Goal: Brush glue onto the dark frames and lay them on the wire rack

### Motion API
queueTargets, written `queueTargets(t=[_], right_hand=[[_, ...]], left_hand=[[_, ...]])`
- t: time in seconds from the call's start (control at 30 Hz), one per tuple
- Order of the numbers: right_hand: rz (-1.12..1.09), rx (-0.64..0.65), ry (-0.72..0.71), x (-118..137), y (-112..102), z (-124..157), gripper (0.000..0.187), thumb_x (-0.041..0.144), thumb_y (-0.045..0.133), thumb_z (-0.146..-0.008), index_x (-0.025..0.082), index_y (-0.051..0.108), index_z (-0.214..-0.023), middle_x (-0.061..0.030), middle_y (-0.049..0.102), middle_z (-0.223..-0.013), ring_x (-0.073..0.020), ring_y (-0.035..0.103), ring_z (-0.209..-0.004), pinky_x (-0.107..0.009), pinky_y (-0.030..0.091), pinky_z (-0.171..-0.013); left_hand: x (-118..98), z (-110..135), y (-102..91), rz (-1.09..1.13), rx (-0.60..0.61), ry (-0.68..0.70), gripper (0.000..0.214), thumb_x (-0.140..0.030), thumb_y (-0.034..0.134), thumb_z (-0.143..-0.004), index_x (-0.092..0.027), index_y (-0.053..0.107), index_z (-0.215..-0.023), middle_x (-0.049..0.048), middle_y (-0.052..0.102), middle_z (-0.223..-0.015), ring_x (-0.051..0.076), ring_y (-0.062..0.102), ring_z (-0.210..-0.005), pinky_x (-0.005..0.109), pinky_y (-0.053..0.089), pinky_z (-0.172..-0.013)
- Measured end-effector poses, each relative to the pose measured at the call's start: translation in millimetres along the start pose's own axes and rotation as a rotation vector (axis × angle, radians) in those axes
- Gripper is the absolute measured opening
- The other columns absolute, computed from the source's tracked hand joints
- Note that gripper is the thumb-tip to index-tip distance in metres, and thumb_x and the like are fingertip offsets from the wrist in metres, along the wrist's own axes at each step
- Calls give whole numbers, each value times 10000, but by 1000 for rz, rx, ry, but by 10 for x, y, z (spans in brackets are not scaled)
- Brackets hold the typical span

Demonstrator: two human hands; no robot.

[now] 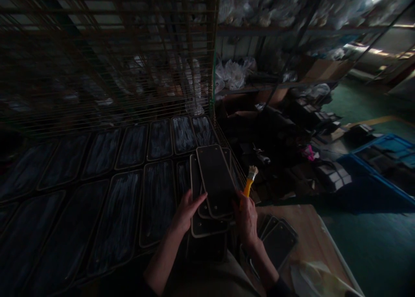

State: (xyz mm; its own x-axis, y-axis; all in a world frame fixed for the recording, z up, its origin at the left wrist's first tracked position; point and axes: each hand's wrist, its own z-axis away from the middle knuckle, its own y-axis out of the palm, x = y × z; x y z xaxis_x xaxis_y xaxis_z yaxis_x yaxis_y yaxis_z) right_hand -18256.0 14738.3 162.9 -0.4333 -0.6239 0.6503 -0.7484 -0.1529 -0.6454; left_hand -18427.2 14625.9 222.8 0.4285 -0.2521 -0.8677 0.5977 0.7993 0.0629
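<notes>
A small stack of dark rectangular panels with rounded corners and pale edges is between my hands, its pieces fanned unevenly. My left hand grips the stack's lower left side, thumb over the top panel. In my right hand is a paintbrush with a yellow handle, bristles pointing up and away. That hand is also at the stack's right edge; how its fingers meet the panels is partly hidden. To the left, rows of similar panels lie flat, many with whitish streaks across their faces.
A wire mesh wall rises behind the rows. On the right, more dark panels rest on a wooden board beside crumpled plastic. Beyond are a blue crate, shelves with plastic bags, and dark piled goods.
</notes>
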Motion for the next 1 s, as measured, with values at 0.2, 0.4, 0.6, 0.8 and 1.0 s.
queueTargets(t=[0.2, 0.4, 0.6, 0.8, 1.0], right_hand=[[-63, -11, -22, 183, 33, 139, 261, 205, 472, -932, 233, 525, -1186, -97, 654, -1144, -239, 623, -1073, -440, 571, -878], [-163, -83, 1, 227, -221, 130, 305, 222, 578, -899, 239, 483, -1188, -90, 643, -1211, -229, 622, -1118, -401, 576, -889], [-236, -180, 98, 169, -553, -10, 340, 271, 606, -888, 232, 461, -1193, -104, 617, -1265, -244, 597, -1165, -434, 550, -926], [-213, -236, 170, 64, -704, -59, 317, 306, 600, -892, 225, 479, -1173, -102, 635, -1244, -240, 613, -1140, -420, 545, -921], [-89, -131, 214, -158, -596, 2, 282, 355, 537, -919, 219, 521, -1166, -91, 661, -1209, -235, 669, -1024, -371, 584, -803]], left_hand=[[-151, 48, 45, 53, 88, -218, 481, -330, 853, -611, -148, 648, -1007, 103, 763, -929, 250, 727, -831, 351, 592, -750], [-108, 180, -45, 88, 147, -228, 565, -299, 820, -658, -176, 604, -1165, 88, 758, -1003, 254, 726, -869, 362, 595, -761], [-235, 260, 54, 88, 254, -163, 687, -297, 807, -674, -178, 536, -1294, 115, 717, -1141, 280, 701, -977, 394, 578, -832], [-298, -79, 434, 16, 330, -161, 576, -287, 834, -632, -159, 597, -1142, 109, 732, -1086, 252, 708, -907, 356, 570, -792], [-104, -389, 519, -158, 346, -121, 550, -267, 825, -608, -127, 598, -1089, 132, 726, -1060, 258, 689, -934, 377, 550, -833]])
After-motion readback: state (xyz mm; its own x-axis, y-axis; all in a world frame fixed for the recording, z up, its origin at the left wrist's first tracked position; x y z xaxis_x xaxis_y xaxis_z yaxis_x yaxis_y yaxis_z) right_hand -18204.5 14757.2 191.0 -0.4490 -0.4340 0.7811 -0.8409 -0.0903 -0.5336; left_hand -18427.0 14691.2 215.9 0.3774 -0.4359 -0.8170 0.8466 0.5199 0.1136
